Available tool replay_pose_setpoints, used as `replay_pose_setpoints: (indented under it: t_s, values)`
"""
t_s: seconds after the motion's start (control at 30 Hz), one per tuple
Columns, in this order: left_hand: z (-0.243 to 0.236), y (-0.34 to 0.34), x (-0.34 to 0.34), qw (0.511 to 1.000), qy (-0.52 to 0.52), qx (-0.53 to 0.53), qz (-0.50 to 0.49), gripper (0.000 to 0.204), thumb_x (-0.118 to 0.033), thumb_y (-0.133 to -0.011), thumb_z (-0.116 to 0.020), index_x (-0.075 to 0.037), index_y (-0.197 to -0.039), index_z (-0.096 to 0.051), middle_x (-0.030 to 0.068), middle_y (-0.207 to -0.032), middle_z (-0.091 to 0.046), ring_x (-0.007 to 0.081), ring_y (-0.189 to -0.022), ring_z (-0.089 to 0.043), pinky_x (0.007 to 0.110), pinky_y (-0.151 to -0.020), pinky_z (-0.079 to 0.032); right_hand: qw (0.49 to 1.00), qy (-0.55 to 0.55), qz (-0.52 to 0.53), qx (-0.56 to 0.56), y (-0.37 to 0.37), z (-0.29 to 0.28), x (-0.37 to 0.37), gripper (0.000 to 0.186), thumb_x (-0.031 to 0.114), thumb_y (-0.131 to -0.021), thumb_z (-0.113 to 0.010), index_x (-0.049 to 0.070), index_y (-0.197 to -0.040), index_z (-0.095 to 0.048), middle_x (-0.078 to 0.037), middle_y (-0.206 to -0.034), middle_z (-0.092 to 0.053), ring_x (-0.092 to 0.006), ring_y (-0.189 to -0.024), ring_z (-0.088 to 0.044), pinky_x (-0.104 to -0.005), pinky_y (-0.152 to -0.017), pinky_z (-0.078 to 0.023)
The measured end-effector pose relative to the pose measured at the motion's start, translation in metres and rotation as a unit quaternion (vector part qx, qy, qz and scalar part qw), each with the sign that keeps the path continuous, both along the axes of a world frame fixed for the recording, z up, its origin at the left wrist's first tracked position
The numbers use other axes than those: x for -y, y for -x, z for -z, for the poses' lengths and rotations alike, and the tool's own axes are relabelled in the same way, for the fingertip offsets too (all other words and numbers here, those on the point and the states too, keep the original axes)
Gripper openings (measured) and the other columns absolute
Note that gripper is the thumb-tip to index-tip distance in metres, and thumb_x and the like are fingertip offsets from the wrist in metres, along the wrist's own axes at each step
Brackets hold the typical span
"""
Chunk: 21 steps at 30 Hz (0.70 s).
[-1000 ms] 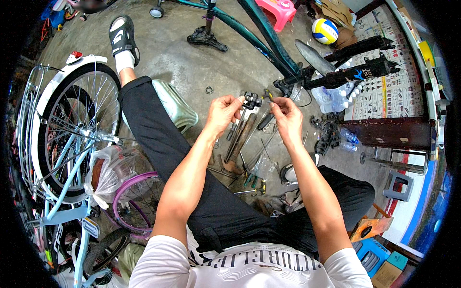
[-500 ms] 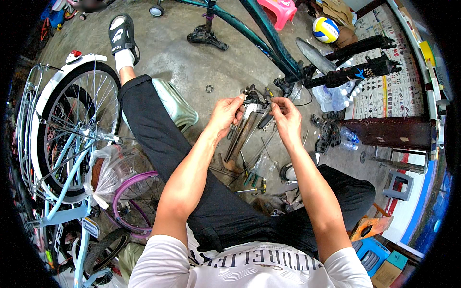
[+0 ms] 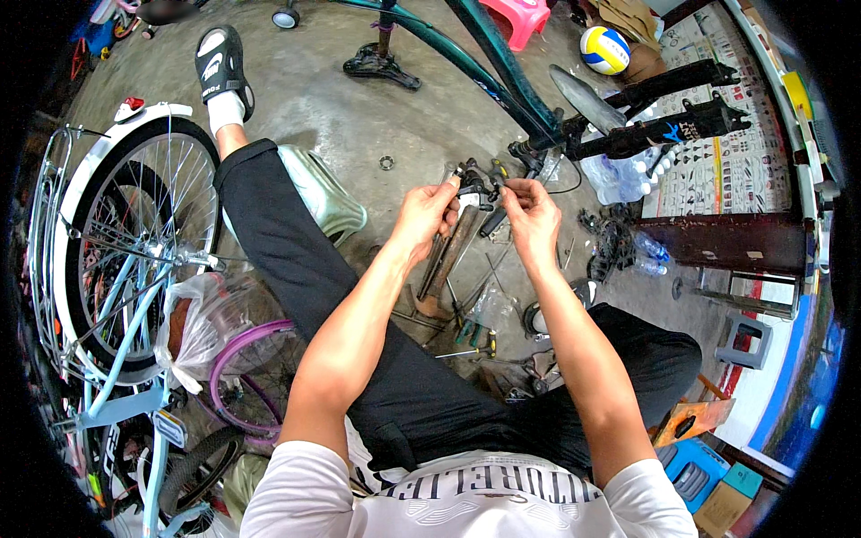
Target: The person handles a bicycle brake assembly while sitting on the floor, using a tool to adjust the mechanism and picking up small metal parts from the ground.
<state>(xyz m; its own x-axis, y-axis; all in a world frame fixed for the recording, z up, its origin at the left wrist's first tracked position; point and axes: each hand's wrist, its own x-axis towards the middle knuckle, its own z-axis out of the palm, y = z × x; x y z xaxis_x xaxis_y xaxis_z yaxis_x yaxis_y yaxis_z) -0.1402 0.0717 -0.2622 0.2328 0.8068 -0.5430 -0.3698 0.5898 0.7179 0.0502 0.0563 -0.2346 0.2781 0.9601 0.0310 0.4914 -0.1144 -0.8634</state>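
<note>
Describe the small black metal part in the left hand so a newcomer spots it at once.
Start at the dark green bicycle frame, top centre, then move down to the left hand. The small black metal part juts from its grip toward the right hand; unlike the tools on the floor beneath, it is held in fingers.

Grey floor (image 3: 305,99) (patchy with stains), pink stool (image 3: 529,16) beyond, grey stool (image 3: 739,360) at right.

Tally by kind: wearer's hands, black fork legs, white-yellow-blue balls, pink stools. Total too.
Hands, left hand and right hand: 2
Black fork legs: 2
White-yellow-blue ball: 1
Pink stool: 1
Total: 6
</note>
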Motion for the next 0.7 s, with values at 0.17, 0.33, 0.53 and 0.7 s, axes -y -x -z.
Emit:
replay_pose_setpoints:
  t_s: [0.17, 0.33, 0.53, 0.7]
  values:
    - [0.002, -0.005, 0.003, 1.0, -0.014, -0.016, 0.006, 0.042, -0.04, -0.102, -0.066, -0.008, -0.075, -0.061, -0.0003, -0.062, -0.055, 0.0087, -0.05, -0.045, 0.026, -0.047, -0.037, 1.0, -0.004, -0.004, 0.021, 0.003, -0.002, 0.0, 0.021, 0.014, -0.091, -0.076, 0.0, -0.106, -0.072, -0.012, -0.091, -0.076, -0.0177, -0.08, -0.074, -0.0319, -0.074, -0.057]
    - [-0.001, -0.009, 0.006, 0.998, -0.039, -0.037, 0.021, 0.043, -0.04, -0.103, -0.065, -0.009, -0.074, -0.062, -0.0002, -0.063, -0.058, 0.0084, -0.052, -0.048, 0.025, -0.048, -0.039, 0.994, -0.052, -0.013, 0.094, 0.004, -0.003, 0.003, 0.018, 0.013, -0.091, -0.075, 0.001, -0.104, -0.072, -0.014, -0.091, -0.075, -0.0217, -0.076, -0.074, -0.0335, -0.071, -0.057]
    - [-0.001, -0.016, 0.01, 0.997, -0.063, -0.044, 0.01, 0.042, -0.039, -0.103, -0.065, -0.007, -0.075, -0.064, 0.0003, -0.064, -0.06, 0.0081, -0.052, -0.05, 0.024, -0.049, -0.039, 0.988, -0.074, -0.012, 0.135, 0.004, 0.0, 0.005, 0.016, 0.012, -0.09, -0.075, 0.003, -0.102, -0.07, -0.014, -0.09, -0.073, -0.0244, -0.074, -0.073, -0.0357, -0.068, -0.058]
    - [0.002, -0.016, 0.011, 0.997, -0.069, -0.041, 0.017, 0.043, -0.039, -0.103, -0.065, -0.006, -0.076, -0.065, 0.0011, -0.063, -0.06, 0.0083, -0.051, -0.05, 0.025, -0.048, -0.039, 0.988, -0.082, -0.002, 0.129, 0.005, 0.005, 0.007, 0.015, 0.012, -0.09, -0.075, 0.003, -0.1, -0.069, -0.013, -0.089, -0.072, -0.0244, -0.074, -0.073, -0.0362, -0.068, -0.057]
